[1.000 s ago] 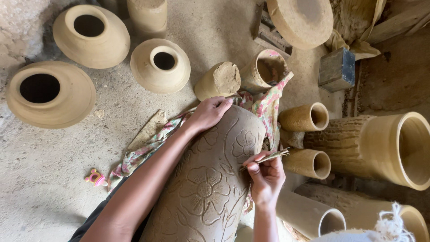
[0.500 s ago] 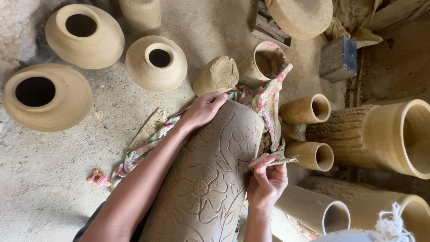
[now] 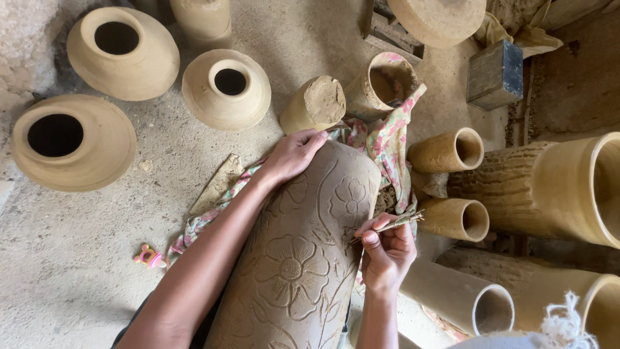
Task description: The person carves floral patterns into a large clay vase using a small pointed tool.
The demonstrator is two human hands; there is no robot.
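Our left hand (image 3: 292, 155) rests flat, fingers together, on the tall flower-carved grey clay vase (image 3: 303, 258); our right hand (image 3: 386, 253) pinches a thin wooden carving stick (image 3: 387, 226) against it.

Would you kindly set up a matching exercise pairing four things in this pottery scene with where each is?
1. left hand
2. right hand
3. carving tool
4. small pink toy

a. lying on the floor
b. resting on the carved pot's upper end
c. pinched in the fingers, tip at the pot's side
d. at the pot's right side

Pairs: 1-b, 2-d, 3-c, 4-a
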